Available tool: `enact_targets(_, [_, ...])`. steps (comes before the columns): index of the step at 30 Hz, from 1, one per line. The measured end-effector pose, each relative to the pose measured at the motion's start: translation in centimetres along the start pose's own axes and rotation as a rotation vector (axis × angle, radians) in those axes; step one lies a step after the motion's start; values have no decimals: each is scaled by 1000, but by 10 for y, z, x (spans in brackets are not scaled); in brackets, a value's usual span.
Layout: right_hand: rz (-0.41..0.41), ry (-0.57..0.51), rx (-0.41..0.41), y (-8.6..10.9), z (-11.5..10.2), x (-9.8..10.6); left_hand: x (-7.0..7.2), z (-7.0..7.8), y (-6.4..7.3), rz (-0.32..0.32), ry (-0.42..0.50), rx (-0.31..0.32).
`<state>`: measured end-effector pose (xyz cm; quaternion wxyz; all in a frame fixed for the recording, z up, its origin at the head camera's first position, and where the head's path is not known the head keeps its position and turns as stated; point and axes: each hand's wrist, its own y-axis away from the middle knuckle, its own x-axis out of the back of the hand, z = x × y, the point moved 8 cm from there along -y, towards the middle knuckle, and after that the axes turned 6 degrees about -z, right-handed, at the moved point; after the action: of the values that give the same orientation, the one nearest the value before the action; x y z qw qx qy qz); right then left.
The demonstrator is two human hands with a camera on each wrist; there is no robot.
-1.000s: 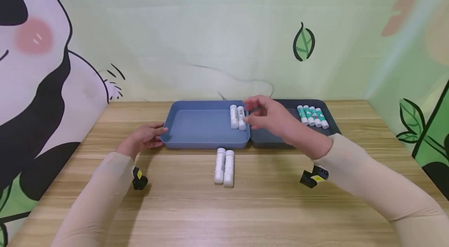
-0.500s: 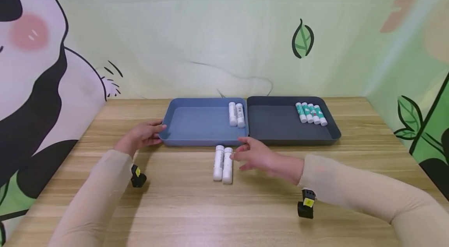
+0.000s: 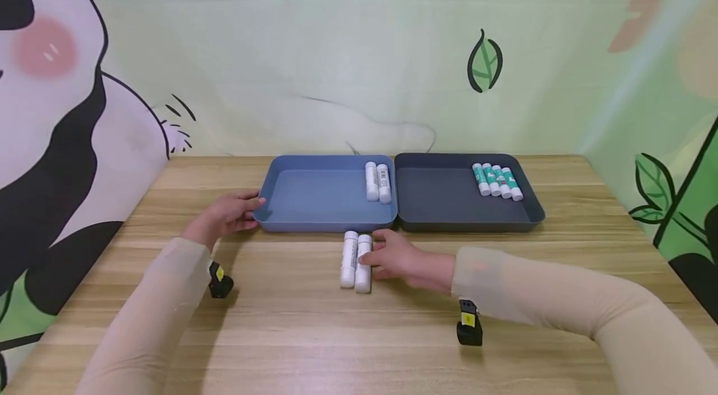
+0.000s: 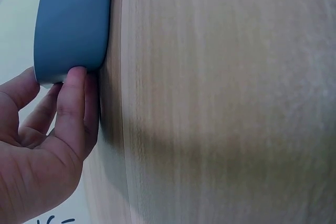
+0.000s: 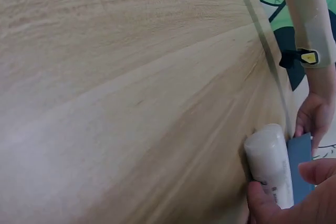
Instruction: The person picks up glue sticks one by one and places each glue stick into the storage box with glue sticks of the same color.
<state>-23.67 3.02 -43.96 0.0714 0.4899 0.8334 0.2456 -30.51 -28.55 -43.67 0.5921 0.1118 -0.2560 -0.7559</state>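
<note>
My left hand [image 3: 225, 215] holds the left end of a shallow blue tray [image 3: 311, 194]; in the left wrist view its fingers and thumb meet the end of the tray's wall [image 4: 71, 24]. Two white glue sticks lie side by side on the table in front of this tray, a left glue stick [image 3: 349, 260] and a right glue stick [image 3: 363, 281]. My right hand [image 3: 397, 256] is at the right glue stick, a fingertip overlapping its side. In the right wrist view the fingers stand spread around a white glue stick [image 5: 268, 156], one fingertip right at it.
Two more white glue sticks [image 3: 378, 183] lie at the right end of the blue tray. A dark grey tray [image 3: 434, 199] adjoins it on the right, with several teal-and-white glue sticks [image 3: 497, 182] in its right part. A printed backdrop [image 3: 252, 71] stands behind the table.
My right hand has come down from above the seam between the trays to the table, then left to the right glue stick. My left hand stays at the blue tray.
</note>
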Motion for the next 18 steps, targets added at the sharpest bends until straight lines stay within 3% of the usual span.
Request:
enact_targets(8, [66,58,11,0,2,-1,1,1,-1,10,-14,6])
enact_targets(18, [59,124,40,-3,0,-1,-1,2,1,8,3,2])
